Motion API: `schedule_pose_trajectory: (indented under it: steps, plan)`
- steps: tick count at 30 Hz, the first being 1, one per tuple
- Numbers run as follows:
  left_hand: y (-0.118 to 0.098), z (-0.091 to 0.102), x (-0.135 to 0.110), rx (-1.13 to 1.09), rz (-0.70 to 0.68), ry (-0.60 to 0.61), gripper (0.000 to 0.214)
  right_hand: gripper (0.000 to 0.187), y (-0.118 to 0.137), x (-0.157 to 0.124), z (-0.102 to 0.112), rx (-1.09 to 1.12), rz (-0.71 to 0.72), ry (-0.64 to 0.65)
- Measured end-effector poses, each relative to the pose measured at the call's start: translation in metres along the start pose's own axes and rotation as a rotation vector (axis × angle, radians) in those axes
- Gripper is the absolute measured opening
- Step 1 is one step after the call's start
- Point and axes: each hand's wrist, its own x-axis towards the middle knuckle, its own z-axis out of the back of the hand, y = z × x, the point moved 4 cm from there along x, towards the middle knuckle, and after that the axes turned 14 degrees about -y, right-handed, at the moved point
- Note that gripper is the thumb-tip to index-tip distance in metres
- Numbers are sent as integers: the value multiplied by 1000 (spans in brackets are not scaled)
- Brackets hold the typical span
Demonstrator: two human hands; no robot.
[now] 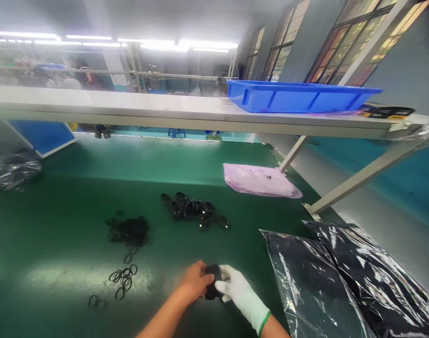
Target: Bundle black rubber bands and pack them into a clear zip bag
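Low in the middle of the view, my bare left hand [195, 280] and my white-gloved right hand [237, 288] both grip a small black part [212, 282] between them, just above the green table [59, 263]. Further back lies a heap of glossy black oval parts [193, 210]. To the left sits a pile of thin black rubber rings [130, 230], with several loose rings [123, 278] scattered nearer to me.
Two clear plastic bags of black goods [327, 281] lie at the right. A pink bag [260, 180] rests at the back right. A white shelf [130, 110] overhead carries a blue tray [299, 96]. Another plastic bag [10, 171] lies far left.
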Motion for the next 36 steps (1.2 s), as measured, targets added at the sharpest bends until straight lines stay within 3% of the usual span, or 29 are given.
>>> schedule_pose_trajectory:
  steps: [6,12,14,18,21,24,26,30,33,36]
  plan:
    - [8,-6,9,-203,6,-3,22,54,-1,1,-7,-66,-19,-58]
    - [13,1,15,-66,-31,-72,25,48,0,-1,-14,-153,-40,-203]
    - [-1,16,24,47,-103,-173,21,43,2,-2,-14,-153,-58,-213]
    - [-53,46,62,298,-263,-480,21,46,6,-3,-12,-132,-86,-219]
    - [-85,52,94,471,-340,-518,23,44,7,-5,-12,-127,-93,-220]
    - [-89,63,105,588,-415,-476,20,40,7,-5,-12,-132,-97,-209]
    - [-78,77,94,634,-464,-438,23,38,5,-3,-12,-138,-99,-200]
    - [-37,98,47,698,-544,-260,28,39,-1,2,-12,-138,-90,-211]
    - [-10,88,14,736,-573,-103,32,38,-3,4,-12,-140,-60,-221]
    - [0,72,-5,746,-499,-101,39,38,-2,5,-12,-154,-33,-228]
